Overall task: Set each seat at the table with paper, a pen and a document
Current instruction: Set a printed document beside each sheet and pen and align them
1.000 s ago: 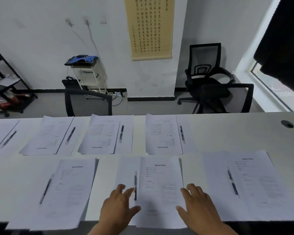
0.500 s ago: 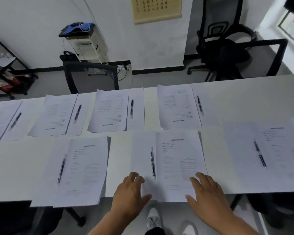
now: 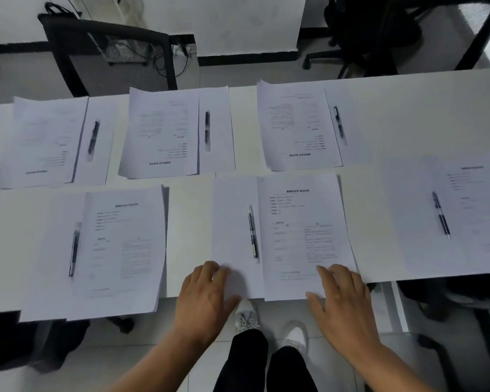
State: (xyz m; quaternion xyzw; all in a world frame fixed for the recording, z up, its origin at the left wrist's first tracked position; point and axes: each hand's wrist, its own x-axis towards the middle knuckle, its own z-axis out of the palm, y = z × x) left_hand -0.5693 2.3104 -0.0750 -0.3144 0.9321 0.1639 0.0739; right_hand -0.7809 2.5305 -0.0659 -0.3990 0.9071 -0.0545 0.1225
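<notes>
White paper and document now overhang the counter edge; both hands spread flat, dragging this set nearer; pen undisturbed.

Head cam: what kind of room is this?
Likely an office meeting room: a long white table laid with repeated sets of printed white documents and black pens, with black mesh office chairs behind it.

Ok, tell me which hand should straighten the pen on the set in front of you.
Left. The left hand rests on the blank paper just below the pen, which lies on that sheet. The right hand rests on the printed document, farther from it.
</notes>
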